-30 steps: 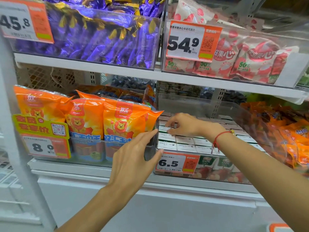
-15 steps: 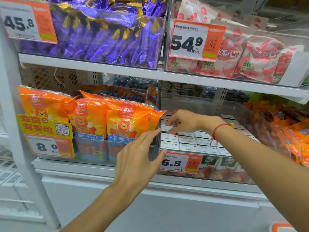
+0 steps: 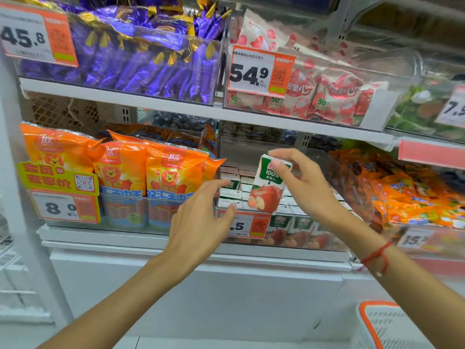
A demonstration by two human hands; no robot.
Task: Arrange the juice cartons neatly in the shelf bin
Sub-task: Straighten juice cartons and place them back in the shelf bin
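Right hand (image 3: 305,187): grip pinches the top of a juice carton (image 3: 268,183) (apple print), held tilted above the cartons standing in the clear shelf bin (image 3: 334,170). Left hand (image 3: 201,217): grip open, fingers relaxed, before the bin's price tag (image 3: 247,225).

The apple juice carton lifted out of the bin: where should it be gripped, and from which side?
By its top end, from above. The apple juice carton hangs tilted over the clear bin, pinched at its top by the right hand. Its flat opposite faces suit a thumb-and-finger pinch, leaving the base free to lower between neighbours.
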